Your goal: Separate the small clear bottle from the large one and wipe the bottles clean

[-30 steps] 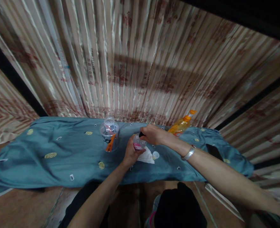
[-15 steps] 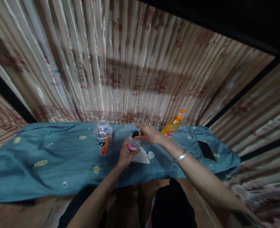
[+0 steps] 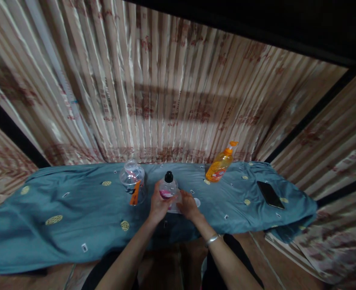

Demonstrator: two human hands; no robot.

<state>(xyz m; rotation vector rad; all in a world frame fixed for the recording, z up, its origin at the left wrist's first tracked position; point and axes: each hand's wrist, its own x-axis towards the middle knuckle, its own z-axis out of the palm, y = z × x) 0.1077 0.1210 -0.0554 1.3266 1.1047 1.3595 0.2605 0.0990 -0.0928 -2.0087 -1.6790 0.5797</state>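
Observation:
A clear plastic bottle (image 3: pixel 171 187) with a black cap and a pink label stands upright in front of me. My left hand (image 3: pixel 159 206) is wrapped round its left side, the thumb across the front. Against the bottle's lower right side is my right hand (image 3: pixel 189 204), its fingers curled in; the fingertips are partly hidden. White paper (image 3: pixel 174 209) shows low between the hands, mostly covered. Just right of my right hand lies a small round white lid (image 3: pixel 197 202).
A clear plastic tub (image 3: pixel 128 185) with an orange strip and another clear container on it stands left. An orange pump bottle (image 3: pixel 219 167) is at the back right, a dark phone (image 3: pixel 270 194) farther right. Teal cloth (image 3: pixel 84 213) covers the surface; a curtain (image 3: pixel 165 100) hangs behind.
My right hand has left the black cap and come down to the bottle's lower right side. The bottle now stands more upright, its cap in full view. The paper is more covered.

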